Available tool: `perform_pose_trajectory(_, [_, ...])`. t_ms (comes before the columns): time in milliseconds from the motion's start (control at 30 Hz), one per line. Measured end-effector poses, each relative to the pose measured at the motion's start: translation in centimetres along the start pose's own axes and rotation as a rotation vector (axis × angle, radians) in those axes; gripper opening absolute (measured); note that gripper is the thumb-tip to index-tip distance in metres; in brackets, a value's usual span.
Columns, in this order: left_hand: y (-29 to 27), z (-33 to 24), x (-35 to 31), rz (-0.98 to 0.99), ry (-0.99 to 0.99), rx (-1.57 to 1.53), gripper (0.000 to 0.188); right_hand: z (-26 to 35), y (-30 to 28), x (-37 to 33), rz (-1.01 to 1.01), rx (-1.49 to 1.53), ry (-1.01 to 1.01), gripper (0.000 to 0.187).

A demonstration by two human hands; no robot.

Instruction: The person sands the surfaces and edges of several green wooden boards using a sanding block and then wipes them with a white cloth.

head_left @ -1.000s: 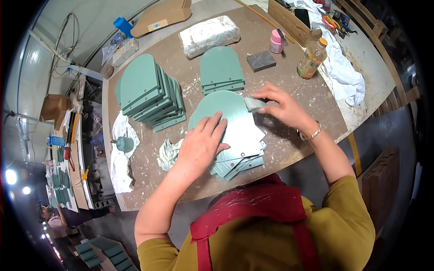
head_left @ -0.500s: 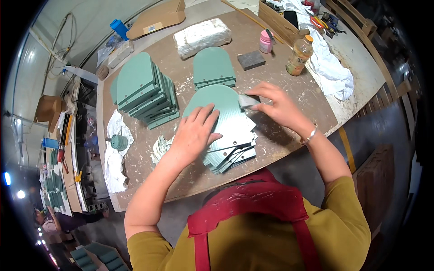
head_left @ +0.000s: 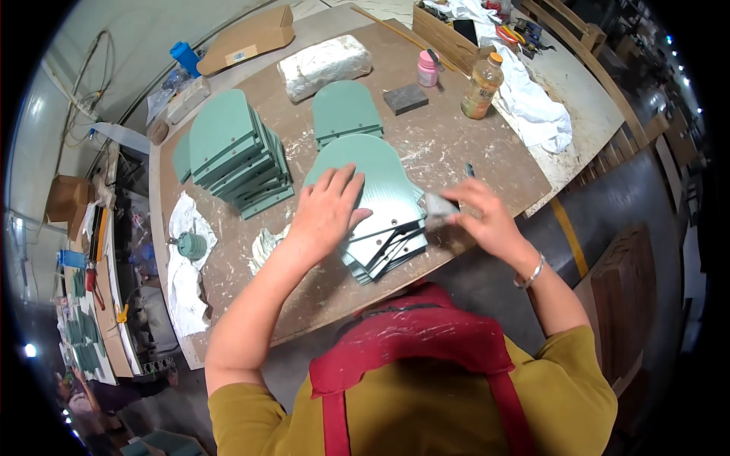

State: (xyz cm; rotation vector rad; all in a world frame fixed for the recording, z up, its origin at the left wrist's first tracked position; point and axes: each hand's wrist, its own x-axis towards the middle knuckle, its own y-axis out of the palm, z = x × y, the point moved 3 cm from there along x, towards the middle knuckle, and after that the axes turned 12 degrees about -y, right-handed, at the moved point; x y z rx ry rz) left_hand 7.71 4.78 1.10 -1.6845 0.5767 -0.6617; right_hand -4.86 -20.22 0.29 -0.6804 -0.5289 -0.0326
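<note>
A green round-topped panel [head_left: 372, 171] lies uppermost on a loose, fanned stack near the table's front edge. My left hand [head_left: 325, 216] rests flat on its left side, fingers spread. At the stack's right edge, my right hand [head_left: 487, 216] pinches a small grey sanding block [head_left: 439, 207] between thumb and fingers. Whether the block touches the panel edge, I cannot tell. Beyond this stack sits a shorter pile of matching green panels [head_left: 346, 108]. A taller pile of panels [head_left: 222, 129] stands to the left, and a crumpled pale cloth [head_left: 265, 249] lies beside my left forearm.
A dark grey block [head_left: 406, 99], a pink bottle [head_left: 427, 70] and an orange-capped bottle [head_left: 482, 87] stand at the back right. Behind lies a white wrapped bundle [head_left: 325, 67]. White cloths [head_left: 536, 114] and a wooden box [head_left: 445, 38] occupy the far right.
My right hand has moved with the sanding block down along the panel stack's right edge, toward me. My left hand stays on the panel. The whole view has shifted slightly.
</note>
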Motion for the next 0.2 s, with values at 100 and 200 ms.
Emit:
perform_pose_trajectory(100, [0.2, 0.0, 0.1, 0.004, 0.006, 0.02, 0.059, 0.0, 0.5, 2.8, -0.026, -0.048, 0.006, 0.038])
perform_pose_trajectory(200, [0.1, -0.1, 0.0, 0.018, 0.0, 0.028, 0.059, -0.2, 1.7, 3.7, 0.048, -0.111, -0.04, 0.036])
